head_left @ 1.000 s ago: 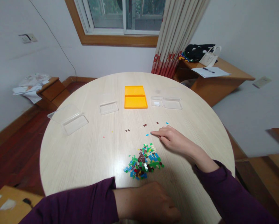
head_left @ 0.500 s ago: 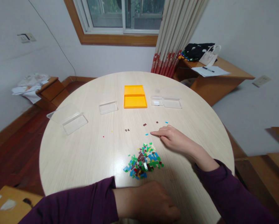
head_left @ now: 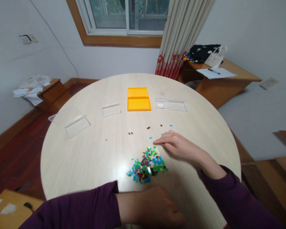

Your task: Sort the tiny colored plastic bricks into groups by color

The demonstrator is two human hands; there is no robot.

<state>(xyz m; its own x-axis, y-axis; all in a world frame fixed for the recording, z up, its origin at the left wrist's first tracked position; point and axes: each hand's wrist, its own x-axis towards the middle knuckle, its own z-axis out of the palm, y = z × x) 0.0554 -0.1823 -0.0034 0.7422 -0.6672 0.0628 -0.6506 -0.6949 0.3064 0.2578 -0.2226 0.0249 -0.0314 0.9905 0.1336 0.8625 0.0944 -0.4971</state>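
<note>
A mixed pile of tiny building bricks [head_left: 143, 167] in green, blue, brown and other colours lies near my side of the table. My right hand [head_left: 176, 144] hovers at its upper right edge, index finger stretched out toward the top of the pile and holding nothing. Just beyond that fingertip is a small blue brick [head_left: 150, 137]. Farther off lie a brown brick [head_left: 148, 128], another brown brick [head_left: 161, 125] and a blue brick [head_left: 171, 125]. Below the pile, my left hand [head_left: 152, 205] rests on the table with its fingers curled under, partly hidden.
An open yellow case [head_left: 139, 104] stands at the back middle of the round table [head_left: 97, 159]. Clear plastic boxes stand on both sides: a far-left box [head_left: 77, 126], a nearer-left box [head_left: 111, 110] and a right one [head_left: 176, 105]. Small brown pieces [head_left: 130, 133] lie mid-table.
My right hand has drawn back toward me, so its fingertip has gone from beside the small blue brick to the pile's upper edge. My left hand stays put.
</note>
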